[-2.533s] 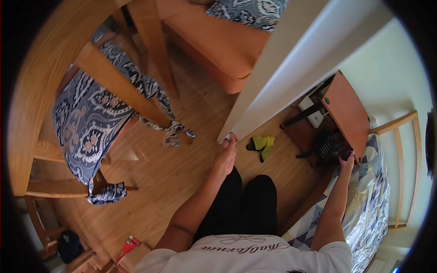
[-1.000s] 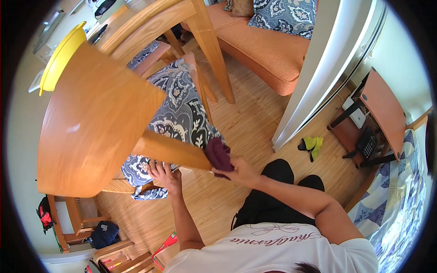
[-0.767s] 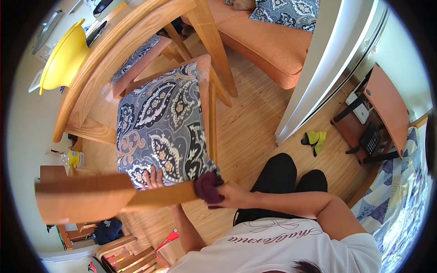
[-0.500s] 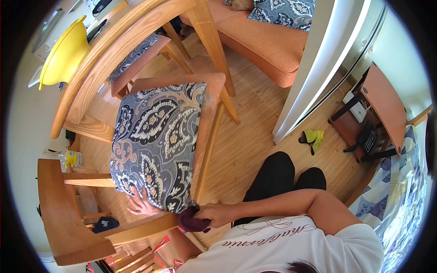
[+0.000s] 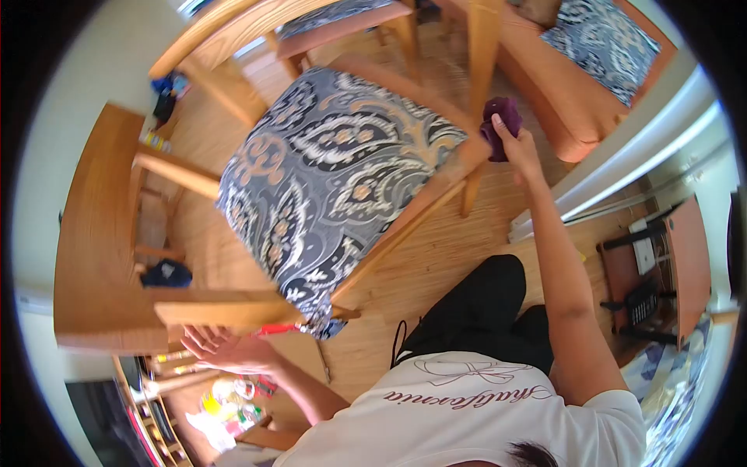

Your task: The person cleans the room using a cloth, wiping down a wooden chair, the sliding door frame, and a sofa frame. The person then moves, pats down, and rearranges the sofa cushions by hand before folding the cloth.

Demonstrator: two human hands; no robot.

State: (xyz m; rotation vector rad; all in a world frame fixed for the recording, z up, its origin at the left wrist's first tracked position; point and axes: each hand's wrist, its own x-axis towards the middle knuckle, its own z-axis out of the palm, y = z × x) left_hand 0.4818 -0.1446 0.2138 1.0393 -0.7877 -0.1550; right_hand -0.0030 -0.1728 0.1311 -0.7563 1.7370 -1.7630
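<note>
My right hand (image 5: 520,152) is closed around a crumpled dark purple cloth (image 5: 504,117), held at the far right corner of a wooden chair's seat. On that seat lies a grey, black and white paisley cushion (image 5: 334,163) with some tan details. My left hand (image 5: 229,350) is spread open, just below the chair's near wooden rail (image 5: 226,310), and nothing shows in it. I cannot tell whether it touches the wood. The cushion's near corner (image 5: 323,323) droops over the seat's edge by that rail.
An orange sofa (image 5: 537,86) with a paisley pillow (image 5: 603,47) stands far right. Beside it is a white door edge (image 5: 607,187). A small table with a black telephone (image 5: 642,302) stands at right. A dark cap (image 5: 166,274) lies on the wooden floor at left.
My right hand has carried the purple cloth from the seat's near corner to its far right corner. My left hand has come off the cushion and dropped toward me. The view has shifted.
</note>
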